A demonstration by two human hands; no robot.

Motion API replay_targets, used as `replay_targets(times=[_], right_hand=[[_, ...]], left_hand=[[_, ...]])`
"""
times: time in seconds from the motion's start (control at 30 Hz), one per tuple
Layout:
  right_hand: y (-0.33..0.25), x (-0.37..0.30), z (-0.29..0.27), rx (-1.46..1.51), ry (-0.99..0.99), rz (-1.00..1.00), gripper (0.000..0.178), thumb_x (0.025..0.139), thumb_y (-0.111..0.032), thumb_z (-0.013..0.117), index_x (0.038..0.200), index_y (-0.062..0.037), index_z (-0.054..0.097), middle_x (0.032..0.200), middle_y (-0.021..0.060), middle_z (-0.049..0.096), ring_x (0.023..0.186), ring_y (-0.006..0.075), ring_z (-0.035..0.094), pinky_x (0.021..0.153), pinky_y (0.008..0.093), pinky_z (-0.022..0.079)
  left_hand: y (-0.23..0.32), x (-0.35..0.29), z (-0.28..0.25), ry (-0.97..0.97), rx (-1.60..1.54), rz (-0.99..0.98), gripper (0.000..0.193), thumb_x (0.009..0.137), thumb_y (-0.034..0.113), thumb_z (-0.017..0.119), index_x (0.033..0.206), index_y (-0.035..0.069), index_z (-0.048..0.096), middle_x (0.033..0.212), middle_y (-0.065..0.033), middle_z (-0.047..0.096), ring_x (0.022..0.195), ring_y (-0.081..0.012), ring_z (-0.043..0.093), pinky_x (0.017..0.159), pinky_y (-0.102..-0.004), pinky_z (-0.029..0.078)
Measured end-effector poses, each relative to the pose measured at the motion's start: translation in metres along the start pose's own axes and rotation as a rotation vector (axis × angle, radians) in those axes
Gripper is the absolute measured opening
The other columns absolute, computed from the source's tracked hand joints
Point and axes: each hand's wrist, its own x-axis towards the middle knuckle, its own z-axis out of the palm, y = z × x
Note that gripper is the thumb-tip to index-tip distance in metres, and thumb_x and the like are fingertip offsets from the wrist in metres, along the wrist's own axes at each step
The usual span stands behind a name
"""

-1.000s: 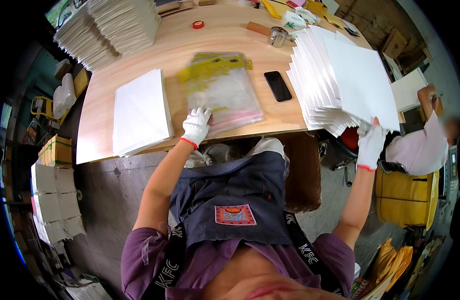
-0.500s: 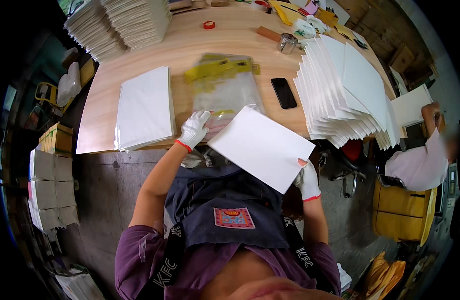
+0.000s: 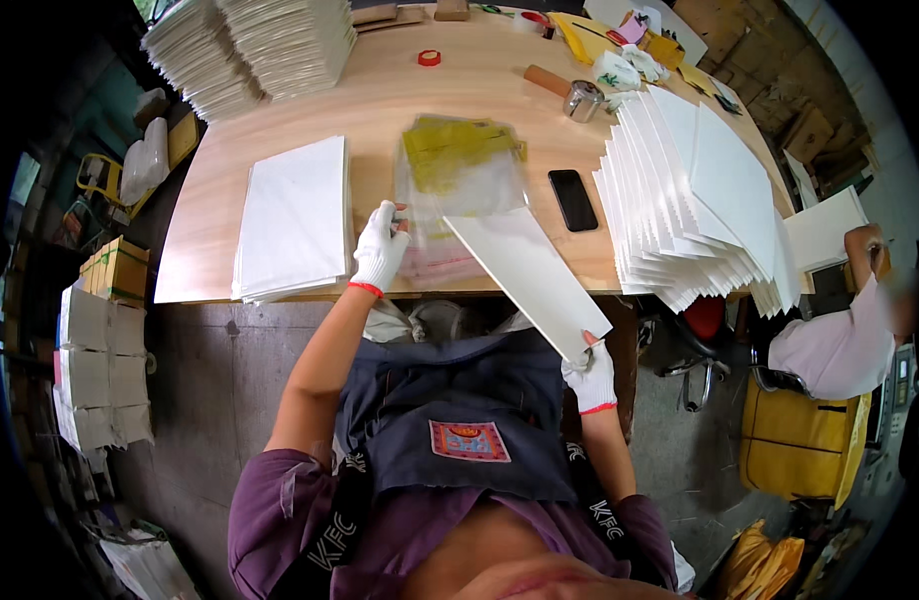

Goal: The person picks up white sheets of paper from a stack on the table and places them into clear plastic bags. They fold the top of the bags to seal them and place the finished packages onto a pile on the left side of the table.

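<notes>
My left hand (image 3: 380, 247), in a white glove, presses on the near edge of a stack of clear plastic bags (image 3: 458, 190) with yellow tops, lying on the wooden table (image 3: 380, 100). My right hand (image 3: 592, 375), also gloved, grips the near corner of a flat white board (image 3: 528, 278). The board is tilted, and its far end reaches over the bags. A fanned stack of white boards (image 3: 700, 195) leans at the table's right end.
A flat pile of white sheets (image 3: 295, 215) lies left of the bags. A black phone (image 3: 573, 198) lies right of them. Tall stacks of sheets (image 3: 250, 40) stand at the back left. Red tape rolls, a metal tin and clutter sit far back. Another person (image 3: 840, 340) works at right.
My right hand took a white board off the fanned stack, carried it left over my lap, and now angles its far end onto the bags. My left hand stayed on the bags.
</notes>
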Motion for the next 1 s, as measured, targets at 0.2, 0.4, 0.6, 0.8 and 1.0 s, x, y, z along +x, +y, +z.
replay_targets(times=[0.2,0.4,0.6,0.8,1.0], right_hand=[[0.001,-0.002,0.015,0.055,0.101,0.072,0.014,0.091,-0.018,0.051,0.086,-0.0060,0.055,0.061,0.0019,0.058,0.034,0.0095,0.042,0.031,0.0225,0.034],[0.004,0.001,0.016,0.055,0.131,0.047,0.017,0.092,-0.021,0.050,0.088,-0.0058,0.056,0.060,0.0021,0.059,0.033,0.0097,0.041,0.031,0.0231,0.035],[-0.003,0.005,-0.013,0.105,-0.093,0.072,0.017,0.091,-0.018,0.052,0.098,-0.0033,0.057,0.074,0.0054,0.064,0.041,0.0113,0.049,0.039,0.0252,0.043],[0.008,-0.008,0.032,-0.267,0.170,-0.274,0.035,0.087,-0.015,0.055,0.120,-0.0022,0.052,0.108,0.0110,0.061,0.095,0.0233,0.061,0.080,0.0354,0.052],[0.011,-0.011,0.043,-0.189,0.168,-0.282,0.032,0.087,-0.009,0.055,0.118,-0.0018,0.051,0.108,0.0092,0.059,0.096,0.0207,0.061,0.081,0.0327,0.053]], left_hand=[[0.022,0.004,-0.006,-0.607,-0.288,-0.762,0.038,0.090,0.039,0.055,0.098,0.002,0.059,0.067,-0.0081,0.061,0.044,-0.0136,0.052,0.041,-0.0289,0.043],[0.026,0.015,0.025,-0.723,-0.135,-0.696,0.032,0.086,0.032,0.061,0.107,0.007,0.058,0.069,-0.0098,0.063,0.052,-0.0192,0.059,0.048,-0.0345,0.047],[0.019,0.009,0.051,-0.290,0.498,-0.051,0.042,0.076,0.027,0.069,0.113,0.016,0.053,0.105,-0.0093,0.059,0.093,-0.0311,0.060,0.073,-0.0454,0.050],[0.015,0.024,0.053,-0.441,0.672,0.013,0.029,0.076,0.014,0.061,0.105,0.019,0.059,0.112,-0.0070,0.056,0.101,-0.0284,0.057,0.078,-0.0410,0.051],[0.023,0.034,0.039,-0.458,0.255,0.058,0.023,0.077,0.001,0.054,0.096,0.012,0.060,0.099,-0.0120,0.059,0.091,-0.0308,0.060,0.074,-0.0390,0.049]])
